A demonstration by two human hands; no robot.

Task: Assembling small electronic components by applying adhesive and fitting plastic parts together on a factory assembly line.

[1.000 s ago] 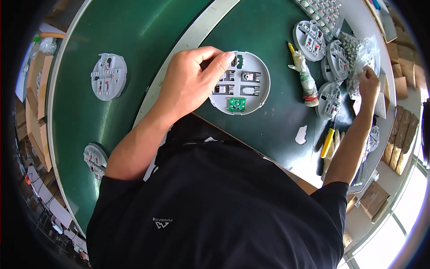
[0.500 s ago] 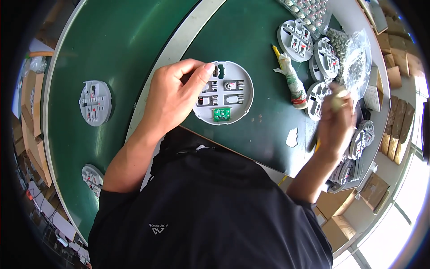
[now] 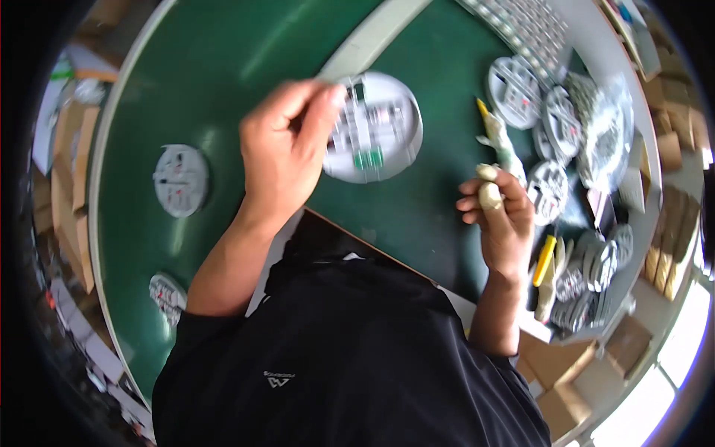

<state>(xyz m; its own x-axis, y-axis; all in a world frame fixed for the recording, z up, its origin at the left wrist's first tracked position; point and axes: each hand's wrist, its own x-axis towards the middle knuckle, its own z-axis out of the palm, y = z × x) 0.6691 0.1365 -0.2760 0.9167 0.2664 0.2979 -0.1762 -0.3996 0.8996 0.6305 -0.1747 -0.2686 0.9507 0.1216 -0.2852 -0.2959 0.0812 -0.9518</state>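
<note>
My left hand (image 3: 287,145) is closed on the left rim of a round grey plastic housing (image 3: 411,141), thumb on top. The housing is tilted and blurred, with metal contacts and a small green circuit board (image 3: 367,159) inside. To the right, my right hand (image 3: 500,220) is raised over the table, fingers curled, thumb and forefinger close together. Pale finger covers sit on those two tips. Anything pinched between them is too small to make out. Just beyond the right hand lies a cloth-wrapped tool (image 3: 505,145) with a yellow tip.
Similar grey housings (image 3: 515,93) lie at the right beside a clear bag of small metal parts (image 3: 602,141) and a tray of parts (image 3: 521,30). A yellow-handled tool (image 3: 544,261) lies near stacked housings (image 3: 585,279). Another housing (image 3: 181,181) rests on the green surface at left.
My right hand has come left from the housings and parts at the right, toward the held housing. The left hand still grips the housing, now more tilted. The whole view has shifted.
</note>
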